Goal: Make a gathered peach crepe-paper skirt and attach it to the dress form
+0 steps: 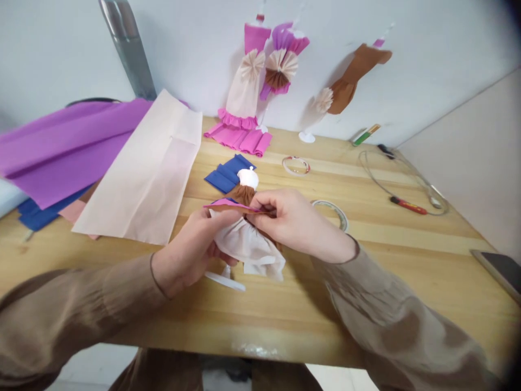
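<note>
Between my hands lies a small white dress form (248, 178), tilted back, dressed in brown crepe paper at the bust and a cream paper skirt (248, 244). Its white base (226, 281) shows below the skirt. My left hand (195, 247) is closed around the skirt and waist, its thumb pressing a pink, blue and brown paper band (230, 205). The band's right end is pinched by the fingertips of my right hand (291, 220). Just beyond the band, a folded blue crepe paper piece (228, 172) rests on the table.
Several paper sheets, including a purple one (81, 146) and a cream one (142, 174), lie at left. Dressed forms (244, 89) stand along the wall. To the right are a tape roll (336, 212), a wire ring (296, 165), a red-handled tool (408, 205) and a phone (500, 269).
</note>
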Action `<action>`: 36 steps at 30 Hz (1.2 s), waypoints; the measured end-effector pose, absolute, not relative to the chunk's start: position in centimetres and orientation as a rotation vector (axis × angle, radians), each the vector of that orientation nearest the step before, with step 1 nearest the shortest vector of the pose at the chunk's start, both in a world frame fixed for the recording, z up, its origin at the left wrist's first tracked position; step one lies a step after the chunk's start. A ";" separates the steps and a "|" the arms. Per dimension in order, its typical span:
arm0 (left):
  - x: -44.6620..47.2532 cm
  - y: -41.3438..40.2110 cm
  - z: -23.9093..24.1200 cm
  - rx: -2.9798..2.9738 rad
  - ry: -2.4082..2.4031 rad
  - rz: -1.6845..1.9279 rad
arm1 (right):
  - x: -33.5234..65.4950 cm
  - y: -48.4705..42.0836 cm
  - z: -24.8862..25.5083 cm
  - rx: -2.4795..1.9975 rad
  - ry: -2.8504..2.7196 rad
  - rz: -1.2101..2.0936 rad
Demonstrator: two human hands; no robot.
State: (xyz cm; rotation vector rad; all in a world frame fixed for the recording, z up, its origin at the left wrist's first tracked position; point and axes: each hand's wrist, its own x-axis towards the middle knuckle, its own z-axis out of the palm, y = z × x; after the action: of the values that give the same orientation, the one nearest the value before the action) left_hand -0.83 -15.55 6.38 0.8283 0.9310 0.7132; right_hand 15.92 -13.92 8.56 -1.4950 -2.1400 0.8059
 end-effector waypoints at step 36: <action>0.0 -16.0 6.1 0.641 0.980 0.764 | 15.9 -13.5 8.0 -1.544 -2.099 0.806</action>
State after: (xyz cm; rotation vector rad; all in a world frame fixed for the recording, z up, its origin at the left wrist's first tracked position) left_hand 0.03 -15.96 6.08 0.6409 0.9803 0.7643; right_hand 15.87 -13.50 7.98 -1.5436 -2.0988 0.8065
